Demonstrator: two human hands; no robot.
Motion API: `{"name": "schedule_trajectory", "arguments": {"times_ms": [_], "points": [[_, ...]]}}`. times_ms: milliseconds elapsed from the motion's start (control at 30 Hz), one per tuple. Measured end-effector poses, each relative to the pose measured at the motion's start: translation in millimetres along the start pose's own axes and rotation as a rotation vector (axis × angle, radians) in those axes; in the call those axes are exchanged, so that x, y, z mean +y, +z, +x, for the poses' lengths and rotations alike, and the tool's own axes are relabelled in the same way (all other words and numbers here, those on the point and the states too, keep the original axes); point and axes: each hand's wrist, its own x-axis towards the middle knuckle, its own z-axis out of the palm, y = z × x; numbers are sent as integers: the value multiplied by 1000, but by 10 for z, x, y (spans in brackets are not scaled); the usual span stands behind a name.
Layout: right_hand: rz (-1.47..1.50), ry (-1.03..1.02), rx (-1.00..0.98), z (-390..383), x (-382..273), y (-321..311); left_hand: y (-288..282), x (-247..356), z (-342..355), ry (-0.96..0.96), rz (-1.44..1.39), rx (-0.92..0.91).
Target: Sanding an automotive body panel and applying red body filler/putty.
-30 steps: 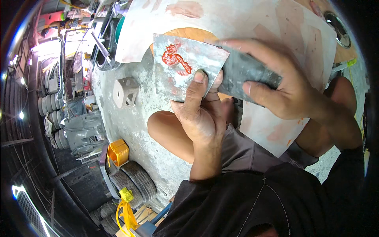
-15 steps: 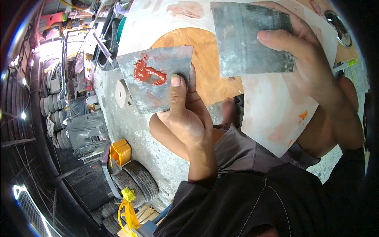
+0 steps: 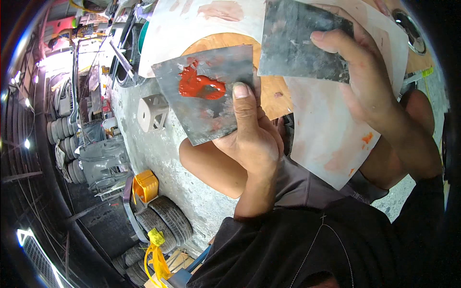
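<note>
My left hand [image 3: 254,132] is closed on a thin grey metal spreader plate [image 3: 211,122], its thumb lying on the top face. A glossy red blob of putty [image 3: 194,86] sits on that plate. In my right hand [image 3: 367,67] is a second grey metal spreader plate [image 3: 297,43], thumb on top and the other fingers mostly hidden behind it. Whitish smears mark its face. The two plates are close together at their inner edges. Under them lies a curved white panel [image 3: 331,127] with sanded pinkish patches and orange marks.
A brown wooden board [image 3: 276,98] shows through the white panel's opening. On the concrete floor [image 3: 163,153] stands a light grey stool [image 3: 152,113]. Farther left are a yellow container [image 3: 145,186], stacked tires [image 3: 170,218] and dark car parts [image 3: 103,153]. A round metal-rimmed object [image 3: 409,31] sits at upper right.
My left hand and its plate have moved right, toward the other plate. The right-hand plate has shifted slightly up and tilted. The red putty has a smoother, more spread shape.
</note>
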Motion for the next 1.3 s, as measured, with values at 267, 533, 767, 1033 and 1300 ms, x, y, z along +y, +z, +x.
{"name": "schedule_trajectory", "arguments": {"times_ms": [267,533,767,1033,1300], "points": [[17,-22,68,-21,235,-104,37,-120,-96,103,161,-38],[-36,14,56,-18,261,-196,-17,-106,-149,130,323,-103],[-13,1,24,47,176,-78,-38,115,-211,-3,552,-172],[74,-209,-5,-9,-155,73,-294,130,10,-211,-33,-59],[-720,-941,-758,-169,201,-63,-473,265,89,-262,18,170]]}}
